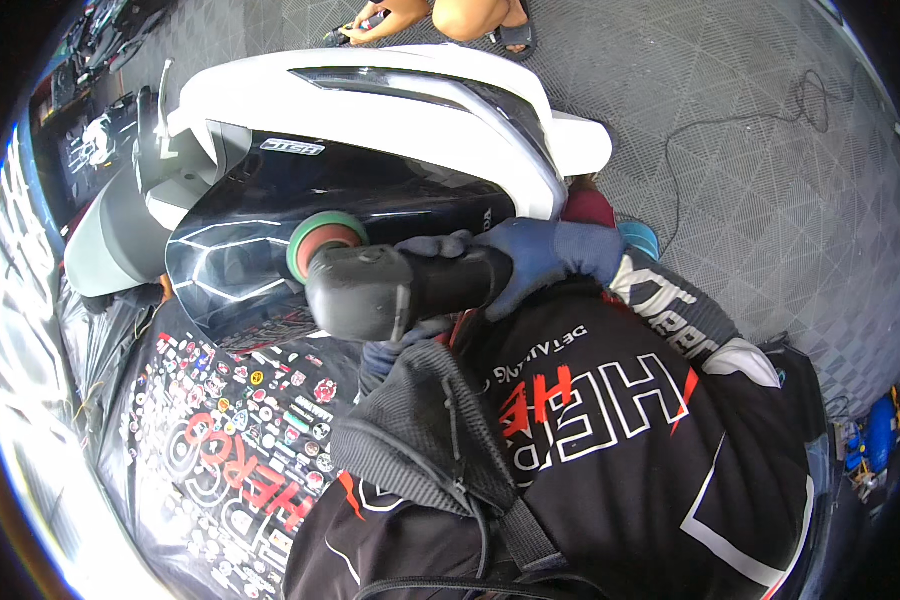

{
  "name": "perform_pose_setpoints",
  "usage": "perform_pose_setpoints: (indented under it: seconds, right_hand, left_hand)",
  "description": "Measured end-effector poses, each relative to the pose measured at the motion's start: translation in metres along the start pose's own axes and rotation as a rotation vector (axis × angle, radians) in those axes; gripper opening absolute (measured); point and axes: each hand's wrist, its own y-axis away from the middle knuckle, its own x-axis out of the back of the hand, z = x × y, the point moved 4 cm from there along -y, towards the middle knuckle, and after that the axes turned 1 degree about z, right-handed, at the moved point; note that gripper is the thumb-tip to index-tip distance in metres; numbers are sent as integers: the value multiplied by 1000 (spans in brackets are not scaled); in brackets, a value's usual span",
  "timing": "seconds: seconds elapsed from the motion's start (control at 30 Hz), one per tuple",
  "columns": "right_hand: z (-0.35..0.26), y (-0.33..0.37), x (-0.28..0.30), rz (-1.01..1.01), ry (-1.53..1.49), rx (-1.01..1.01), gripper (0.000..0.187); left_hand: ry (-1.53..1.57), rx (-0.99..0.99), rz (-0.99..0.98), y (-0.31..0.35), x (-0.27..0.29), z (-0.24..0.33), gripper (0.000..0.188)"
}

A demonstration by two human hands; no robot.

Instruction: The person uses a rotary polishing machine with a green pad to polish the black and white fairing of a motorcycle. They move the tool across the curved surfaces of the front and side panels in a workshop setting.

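Observation:
A black power polisher [360,290] lies across the middle of the view, its red and green pad [327,240] against a glossy black panel [370,180] of white motorcycle bodywork [270,95]. Wrapped around the tool's handle is my right hand [555,255] in a blue glove. My left hand [380,357], gloved too, grips the polisher from its near side, mostly hidden beneath the body and my dark sleeve [420,430]. Dark gloved fingertips show over the tool's far side. Bright white light lines reflect off the panel left of the pad.
Across the bodywork a person [470,15] crouches, with sandals and bare legs showing. A black cable [675,170] runs over the grey tiled floor [770,230] at the right. Beside my right sleeve is a teal round thing [640,238]. A grey-green fender-like part [120,240] juts out at left.

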Motion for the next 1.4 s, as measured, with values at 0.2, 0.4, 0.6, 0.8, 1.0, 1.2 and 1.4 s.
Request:
perform_pose_setpoints:
  seconds: [0.2, 0.4, 0.6, 0.8, 1.0, 1.2, 1.4]
  right_hand:
    - [102, 63, 1, 10, -334, -330, 74]
    - [140, 106, -32, 341, -518, -189, 90]
    - [34, 49, -47, 291, -500, -87, 75]
    - [-145, -26, -108, 307, -436, 4, 60]
    - [-182, -87, -178, 421, 17, -8, 48]
    - [-160, -79, -223, 459, 292, -215, 66]
    - [-125, -92, -263, 670, 396, 11, 95]
  left_hand:
    - [-72, 369, 36, -27, -9, -68, 68]
    - [-3, 248, -84, -45, -18, -108, 60]
    - [39, 48, 50, -24, 3, -8, 42]
    - [105, -318, 107, 59, 43, 115, 49]
    - [203, -538, -141, 144, 90, 115, 78]
    - [-304, -589, -885, 154, 128, 81, 67]
    - [115, -207, -377, 220, 135, 8, 65]
